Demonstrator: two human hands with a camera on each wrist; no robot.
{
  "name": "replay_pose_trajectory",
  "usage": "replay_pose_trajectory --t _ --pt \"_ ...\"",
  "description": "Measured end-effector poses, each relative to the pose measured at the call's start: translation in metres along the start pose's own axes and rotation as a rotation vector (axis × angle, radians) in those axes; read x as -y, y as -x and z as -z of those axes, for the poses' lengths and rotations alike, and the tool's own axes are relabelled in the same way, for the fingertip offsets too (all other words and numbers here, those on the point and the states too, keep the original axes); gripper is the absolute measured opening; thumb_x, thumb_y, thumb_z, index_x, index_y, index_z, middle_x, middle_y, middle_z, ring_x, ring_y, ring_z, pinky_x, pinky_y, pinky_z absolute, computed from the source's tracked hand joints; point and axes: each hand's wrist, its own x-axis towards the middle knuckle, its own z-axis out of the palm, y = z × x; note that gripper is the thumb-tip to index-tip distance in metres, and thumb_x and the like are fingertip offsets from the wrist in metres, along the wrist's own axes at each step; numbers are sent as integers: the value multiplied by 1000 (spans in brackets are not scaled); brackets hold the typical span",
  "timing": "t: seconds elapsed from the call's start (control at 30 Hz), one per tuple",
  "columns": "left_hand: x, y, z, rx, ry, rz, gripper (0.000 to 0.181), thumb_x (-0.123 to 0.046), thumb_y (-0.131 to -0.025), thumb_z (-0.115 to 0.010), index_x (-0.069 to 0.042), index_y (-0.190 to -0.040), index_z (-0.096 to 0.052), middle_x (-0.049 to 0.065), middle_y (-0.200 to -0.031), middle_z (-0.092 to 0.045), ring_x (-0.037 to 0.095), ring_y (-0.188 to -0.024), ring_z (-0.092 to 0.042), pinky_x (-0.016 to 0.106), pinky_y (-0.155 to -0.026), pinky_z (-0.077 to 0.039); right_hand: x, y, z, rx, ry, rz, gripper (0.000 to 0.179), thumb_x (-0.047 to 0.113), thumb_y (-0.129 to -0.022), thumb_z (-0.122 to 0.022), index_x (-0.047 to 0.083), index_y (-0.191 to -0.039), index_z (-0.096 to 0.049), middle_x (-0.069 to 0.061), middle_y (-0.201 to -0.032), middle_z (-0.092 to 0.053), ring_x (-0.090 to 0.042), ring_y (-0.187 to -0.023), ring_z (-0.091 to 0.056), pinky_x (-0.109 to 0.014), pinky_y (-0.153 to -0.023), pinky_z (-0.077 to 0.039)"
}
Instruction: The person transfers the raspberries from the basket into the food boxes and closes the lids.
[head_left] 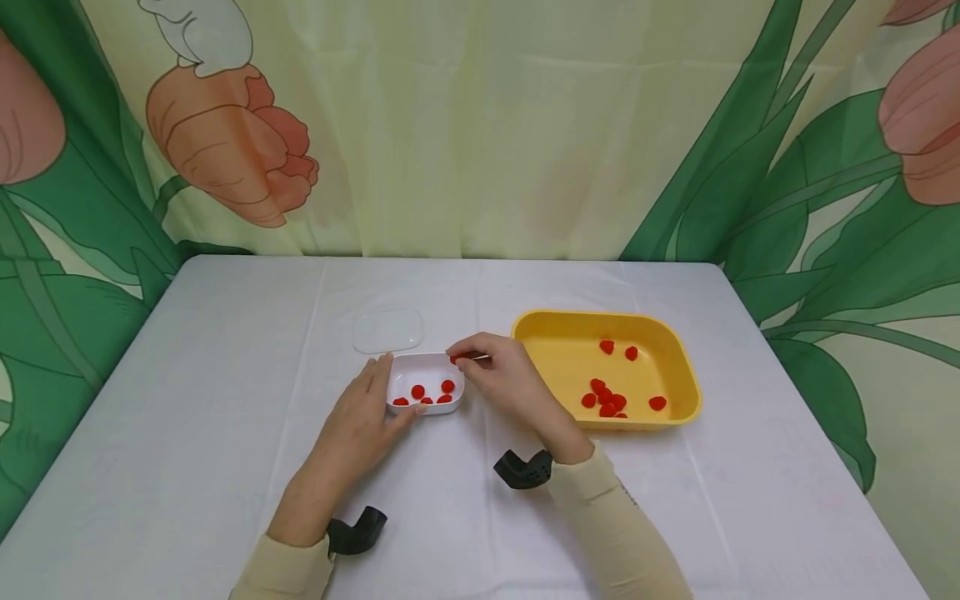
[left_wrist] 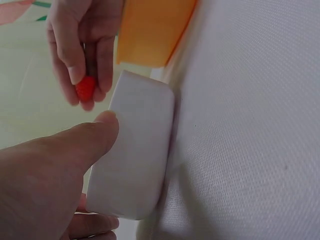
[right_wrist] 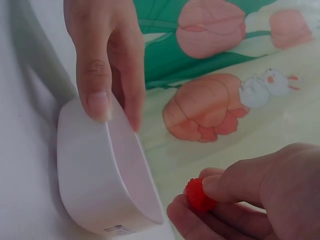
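A small white plastic box point(head_left: 420, 365) stands on the table with several red raspberries point(head_left: 417, 391) in it. My left hand point(head_left: 358, 429) holds the box at its left side, with the thumb on the near wall and the fingers around the far left end. Over the right end of the box, my right hand point(head_left: 506, 379) pinches one raspberry point(right_wrist: 200, 195) between thumb and fingertips. In the left wrist view this raspberry point(left_wrist: 85, 88) shows a bumpy surface and hangs beyond the rim.
To the right stands a yellow tray point(head_left: 525, 329) holding several more raspberries point(head_left: 604, 398). Behind the white box lies a clear flat lid point(head_left: 387, 330). A white cloth point(head_left: 225, 400) covers the table, and a printed curtain point(head_left: 465, 125) hangs behind it.
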Motion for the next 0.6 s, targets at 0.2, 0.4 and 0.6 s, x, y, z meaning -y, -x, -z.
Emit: replay_pose_trajectory --t 0.2,0.4,0.6 --pt "0 0 -1 -11 -16 -5 86 -34 -88 -74 7 -150 -30 29 -151 -41 48 -139 -40 57 -108 -43 3 -2 -7 29 13 5 19 3 -94 -63 4 -110 -74 -5 -107 -73 -18 -97 -67 -30 -90 -58" --pt "-1 0 0 -6 -10 4 86 -34 -88 -74 6 -150 -29 29 -152 -39 48 -139 -40 57 -109 -42 7 -4 -16 64 21 13 22 3 -95 -61 2 -112 -73 -7 -108 -73 -18 -88 -69 -28 -86 -59" --pt "-1 -1 0 9 5 13 86 -36 -90 -72 6 -151 -28 27 -154 -37 47 -142 -36 58 -111 -39 5 -5 -24 59 54 38 21 1 -93 -61 3 -110 -73 -7 -106 -73 -17 -90 -69 -26 -83 -59"
